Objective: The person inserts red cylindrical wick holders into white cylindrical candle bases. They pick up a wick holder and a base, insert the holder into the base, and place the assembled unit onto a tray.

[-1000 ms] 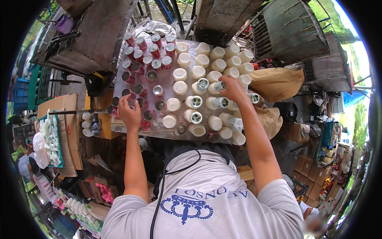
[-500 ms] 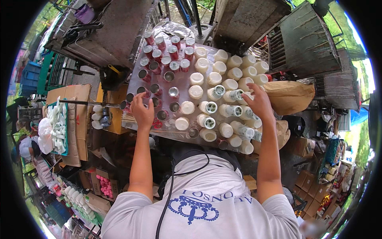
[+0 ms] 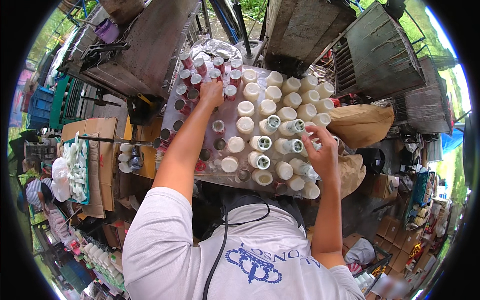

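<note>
- The left hand (image 3: 212, 93) is at the end of an arm stretched toward 1 o'clock, palm down, its fingers dipping among the red cans. I cannot tell whether they grip anything.
- The right hand (image 3: 324, 150) is raised above a bent elbow, released, its thumb and forefinger parted and pointing toward 10 o'clock. Whether it touches the cup behind it is unclear.
- One red can (image 3: 215, 74) stands at the left hand's 12 o'clock, right by its fingers; others crowd from its 9 to 2 o'clock.
- Open tins (image 3: 219, 144), dark inside, stand upright on both sides of the left forearm, with no contents visible.
- The nearest clear cup (image 3: 289, 146) leans on its side at the right hand's 9 o'clock, green and white showing inside its mouth.
- Cream cylinders (image 3: 245, 125) stand in rows over the 1-to-5 o'clock part of the tabletop (image 3: 229, 111).
- A paper bag (image 3: 360, 124) lies at the right hand's 1 o'clock.
</note>
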Available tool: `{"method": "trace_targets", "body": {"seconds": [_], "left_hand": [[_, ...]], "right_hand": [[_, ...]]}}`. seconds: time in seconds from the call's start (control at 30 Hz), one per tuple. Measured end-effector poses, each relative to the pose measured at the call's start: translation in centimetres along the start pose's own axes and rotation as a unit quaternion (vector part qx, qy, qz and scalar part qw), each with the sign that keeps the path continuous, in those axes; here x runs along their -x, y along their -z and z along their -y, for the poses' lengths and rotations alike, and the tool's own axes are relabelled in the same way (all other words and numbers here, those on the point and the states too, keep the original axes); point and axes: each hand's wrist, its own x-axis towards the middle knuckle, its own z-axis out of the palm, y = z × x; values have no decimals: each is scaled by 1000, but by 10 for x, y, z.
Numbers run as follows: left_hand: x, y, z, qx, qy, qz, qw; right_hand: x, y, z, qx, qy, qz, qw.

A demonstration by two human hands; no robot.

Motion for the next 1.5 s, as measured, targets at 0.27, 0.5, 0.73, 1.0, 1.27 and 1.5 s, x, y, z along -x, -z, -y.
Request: {"method": "trace_targets", "body": {"seconds": [0.27, 0.5, 0.73, 1.0, 1.27, 1.5], "left_hand": [[-21, -24, 2, -12, -49, -24, 998], [6, -18, 10, -32, -92, -116, 988], [22, -2, 13, 3, -73, -84, 994], [42, 40, 8, 111, -18, -44, 993], [110, 93, 15, 403, 11, -181, 897], [214, 63, -52, 937, 81, 41, 336]], "right_hand": [[15, -21, 15, -58, -18, 43, 997], [13, -28, 18, -93, -12, 51, 994], [11, -40, 16, -110, -8, 67, 992], [20, -42, 21, -123, -19, 79, 989], [31, -48, 18, -254, -70, 89, 961], [15, -74, 54, -333, -7, 63, 941]]}}
